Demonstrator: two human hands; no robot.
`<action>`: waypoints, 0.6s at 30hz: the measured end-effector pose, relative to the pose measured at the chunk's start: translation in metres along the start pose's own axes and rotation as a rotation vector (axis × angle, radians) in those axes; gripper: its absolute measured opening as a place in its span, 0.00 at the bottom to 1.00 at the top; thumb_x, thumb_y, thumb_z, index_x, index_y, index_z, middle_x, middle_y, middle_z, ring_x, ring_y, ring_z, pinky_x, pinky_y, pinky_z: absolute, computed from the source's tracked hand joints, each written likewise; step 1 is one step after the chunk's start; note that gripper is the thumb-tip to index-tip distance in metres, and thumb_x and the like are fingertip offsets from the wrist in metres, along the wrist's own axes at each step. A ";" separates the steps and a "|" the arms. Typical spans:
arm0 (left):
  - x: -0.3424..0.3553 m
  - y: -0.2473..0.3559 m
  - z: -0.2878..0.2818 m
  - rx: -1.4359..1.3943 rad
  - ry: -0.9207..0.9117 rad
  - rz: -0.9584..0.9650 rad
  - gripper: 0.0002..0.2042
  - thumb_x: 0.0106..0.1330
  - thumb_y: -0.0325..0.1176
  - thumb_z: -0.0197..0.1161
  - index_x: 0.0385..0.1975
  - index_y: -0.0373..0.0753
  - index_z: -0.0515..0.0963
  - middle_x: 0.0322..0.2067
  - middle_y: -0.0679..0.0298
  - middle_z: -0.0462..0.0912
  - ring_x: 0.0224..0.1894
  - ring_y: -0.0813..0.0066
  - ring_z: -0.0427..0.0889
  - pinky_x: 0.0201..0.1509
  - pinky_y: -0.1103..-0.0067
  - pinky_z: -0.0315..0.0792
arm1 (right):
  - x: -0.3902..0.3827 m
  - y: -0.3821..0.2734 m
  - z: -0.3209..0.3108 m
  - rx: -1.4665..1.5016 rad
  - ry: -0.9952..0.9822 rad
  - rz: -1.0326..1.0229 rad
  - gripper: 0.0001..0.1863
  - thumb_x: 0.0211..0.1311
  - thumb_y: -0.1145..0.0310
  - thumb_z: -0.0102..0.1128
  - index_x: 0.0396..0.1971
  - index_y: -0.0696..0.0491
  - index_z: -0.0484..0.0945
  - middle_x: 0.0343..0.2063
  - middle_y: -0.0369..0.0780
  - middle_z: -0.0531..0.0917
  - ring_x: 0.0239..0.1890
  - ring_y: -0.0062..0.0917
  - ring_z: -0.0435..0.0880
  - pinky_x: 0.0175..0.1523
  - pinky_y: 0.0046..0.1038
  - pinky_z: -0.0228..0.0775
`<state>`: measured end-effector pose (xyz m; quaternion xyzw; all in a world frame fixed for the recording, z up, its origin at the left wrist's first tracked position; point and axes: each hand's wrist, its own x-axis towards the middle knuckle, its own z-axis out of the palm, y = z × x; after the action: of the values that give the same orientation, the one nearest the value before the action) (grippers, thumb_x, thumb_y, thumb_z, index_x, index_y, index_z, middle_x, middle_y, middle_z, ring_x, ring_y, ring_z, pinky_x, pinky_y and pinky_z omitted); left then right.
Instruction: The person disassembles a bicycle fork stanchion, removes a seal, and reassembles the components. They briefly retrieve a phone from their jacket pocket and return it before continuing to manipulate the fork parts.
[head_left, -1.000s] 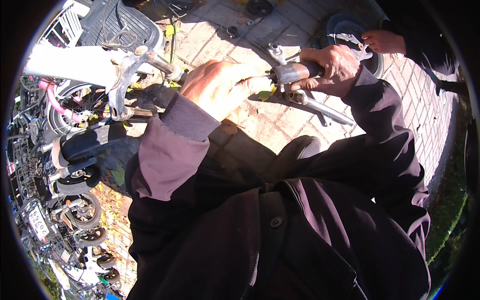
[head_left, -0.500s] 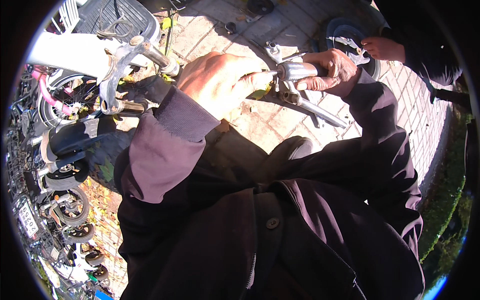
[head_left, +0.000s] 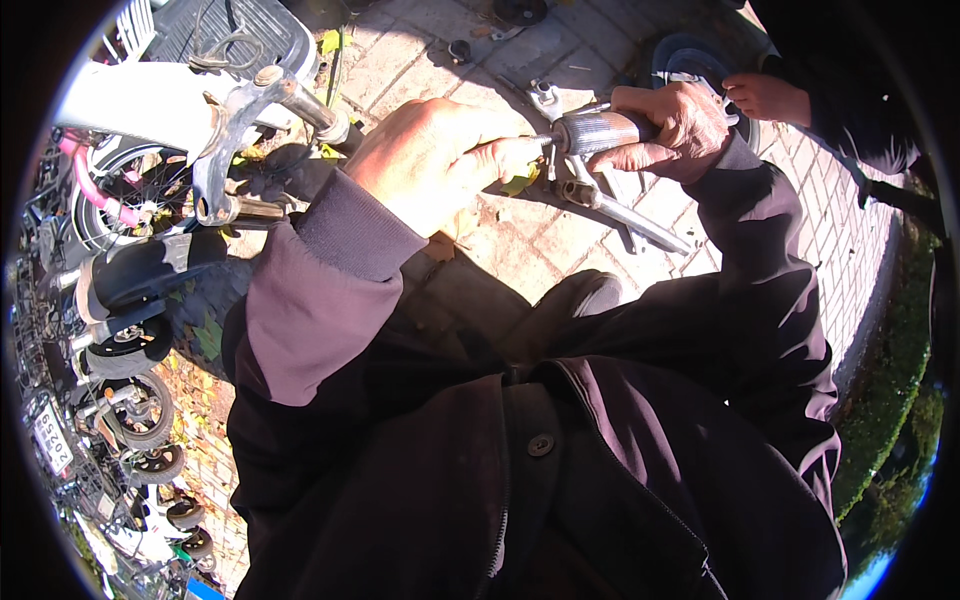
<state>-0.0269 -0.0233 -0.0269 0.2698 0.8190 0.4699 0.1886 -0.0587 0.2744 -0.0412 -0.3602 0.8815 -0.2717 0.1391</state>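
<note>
My right hand (head_left: 688, 130) is closed around the right end of a ribbed grey cylinder (head_left: 590, 132), which looks like a thick tool handle. A thin metal shaft (head_left: 545, 139) sticks out of its left end. My left hand (head_left: 435, 155) is closed at that shaft, with thumb and fingers pinched together; the shaft's far end is hidden in them. Below the cylinder, a metal fork-like part (head_left: 630, 217) with tubular legs lies on the paving. To the left of my left hand stands a metal front fork (head_left: 300, 105) next to a white body panel (head_left: 140, 108).
Another person's hand (head_left: 768, 98) rests by a dark wheel (head_left: 690, 62) at the upper right. Parked two-wheelers with several wheels (head_left: 145, 410) line the left side. My shoe (head_left: 590, 295) is on the brick paving (head_left: 500, 240). A green hedge (head_left: 885, 440) borders the right.
My right hand has shifted slightly right along the cylinder, so more of its ribbed surface shows. The left hand has drifted a little left and still pinches at the shaft.
</note>
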 end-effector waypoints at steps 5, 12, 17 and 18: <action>-0.001 -0.005 -0.002 -0.050 -0.082 -0.029 0.13 0.74 0.35 0.59 0.48 0.34 0.83 0.28 0.62 0.85 0.30 0.78 0.80 0.35 0.79 0.74 | -0.001 -0.002 -0.003 0.012 -0.009 0.013 0.30 0.50 0.40 0.76 0.35 0.55 0.84 0.19 0.43 0.83 0.20 0.32 0.83 0.27 0.28 0.70; -0.001 -0.005 0.005 -0.215 0.059 -0.052 0.10 0.71 0.34 0.64 0.44 0.33 0.81 0.28 0.68 0.82 0.31 0.85 0.77 0.37 0.84 0.74 | -0.004 0.000 0.006 0.125 -0.019 0.103 0.29 0.53 0.43 0.76 0.39 0.54 0.86 0.21 0.43 0.85 0.21 0.29 0.84 0.28 0.27 0.70; 0.006 -0.010 0.004 -0.186 0.121 -0.050 0.07 0.65 0.30 0.70 0.33 0.32 0.81 0.27 0.61 0.84 0.31 0.78 0.83 0.36 0.77 0.76 | -0.004 0.012 0.002 0.177 -0.092 0.082 0.29 0.55 0.43 0.75 0.40 0.57 0.85 0.22 0.43 0.84 0.22 0.30 0.83 0.29 0.28 0.70; 0.007 -0.011 0.004 -0.187 0.138 0.004 0.08 0.65 0.30 0.70 0.33 0.32 0.81 0.26 0.61 0.84 0.31 0.78 0.83 0.36 0.77 0.76 | -0.002 0.016 0.001 0.214 -0.091 0.059 0.30 0.55 0.44 0.75 0.41 0.58 0.85 0.23 0.43 0.84 0.22 0.30 0.83 0.29 0.28 0.70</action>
<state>-0.0328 -0.0211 -0.0388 0.2197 0.7821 0.5621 0.1552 -0.0656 0.2848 -0.0515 -0.3293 0.8505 -0.3434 0.2242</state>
